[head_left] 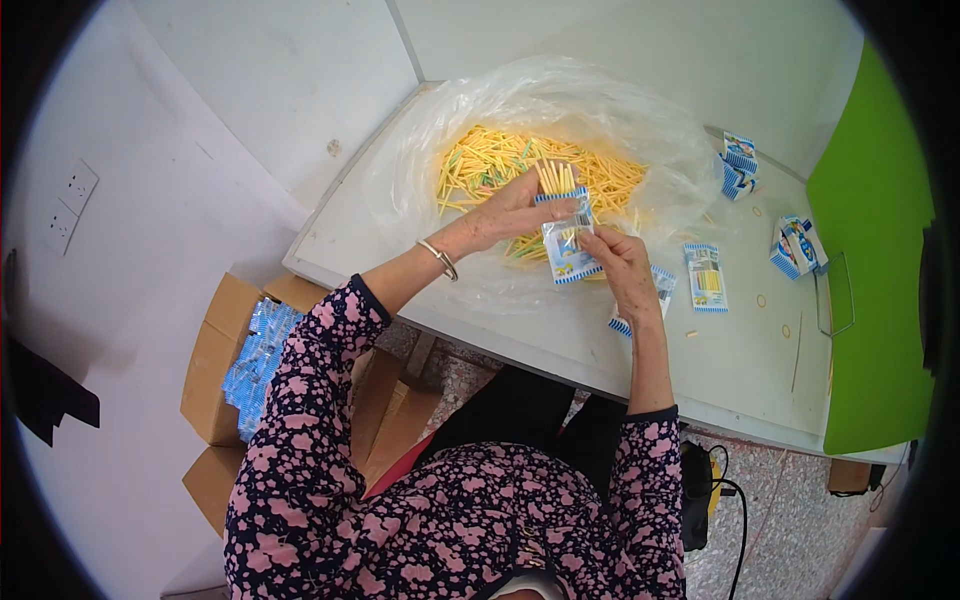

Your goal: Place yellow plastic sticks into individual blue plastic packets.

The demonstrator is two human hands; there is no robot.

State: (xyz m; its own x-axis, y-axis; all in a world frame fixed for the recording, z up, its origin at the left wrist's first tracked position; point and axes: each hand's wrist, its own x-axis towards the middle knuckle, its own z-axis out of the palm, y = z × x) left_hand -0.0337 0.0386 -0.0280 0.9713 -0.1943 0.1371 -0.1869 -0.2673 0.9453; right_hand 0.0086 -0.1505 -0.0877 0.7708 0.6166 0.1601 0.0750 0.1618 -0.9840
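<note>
Up against a heap of thin yellow sticks, my left hand (515, 212) is closed round a small bundle of pale yellow sticks (556, 179). Its thumb lies across the top of a small blue-and-white packet (572, 262) with a clear window. The bundle stands out above the packet's upper edge; how deep its lower ends reach is hidden. My right hand (622, 262) pinches the packet's right side between thumb and fingers. The heap (490, 160), with a few green and pink pieces, lies in a large clear plastic bag (670, 115) spread open on the table.
Right of my hands lie a filled packet (707, 278) and another packet (662, 285) partly behind my right wrist. Small blue-and-white boxes (798, 247) and rubber bands (761, 300) are farther right, before a green panel (880, 250). An open carton (215, 350) of blue packets stands at lower left.
</note>
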